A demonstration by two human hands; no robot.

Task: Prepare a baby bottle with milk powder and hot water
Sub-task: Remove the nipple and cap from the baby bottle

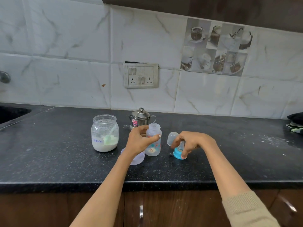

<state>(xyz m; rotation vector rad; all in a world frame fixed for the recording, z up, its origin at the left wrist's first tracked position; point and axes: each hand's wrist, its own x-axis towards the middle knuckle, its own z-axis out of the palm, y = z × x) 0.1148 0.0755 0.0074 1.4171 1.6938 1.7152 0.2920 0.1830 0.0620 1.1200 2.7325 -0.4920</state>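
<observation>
A black speckled stone countertop (pixel 65 169) runs across the kitchen, with dark wooden cabinet doors (pixel 172 210) below its front edge and white marbled wall tiles (pixel 65 46) behind it. Both forearms reach over the front edge toward the middle of the countertop. Nearest that edge, a shallow clear plastic lid (pixel 138 158) lies partly hidden under the left wrist. The left hand (pixel 139 141) curls around the clear, uncapped baby bottle with printed pictures (pixel 153 141), which stands upright at the middle of the countertop. Just right of it, the right hand (pixel 191 142) arches over the blue screw ring with its clear teat (pixel 178 152), fingertips pinching its rim where it sits on the stone. A clear plastic dome cap (pixel 172 138) lies tilted just behind that hand, between it and the bottle. Left of the bottle, well clear of the hand, stands an open glass jar of white powder with a pale green scoop (pixel 105 133) inside and a handwritten label. Behind the bottle, nearer the back edge, is a small lidded steel kettle (pixel 140 118), partly blocked by the left hand. A white switchboard with sockets (pixel 141 75) is on the wall above; a folded dark cloth (pixel 296 122) lies at the right edge.
</observation>
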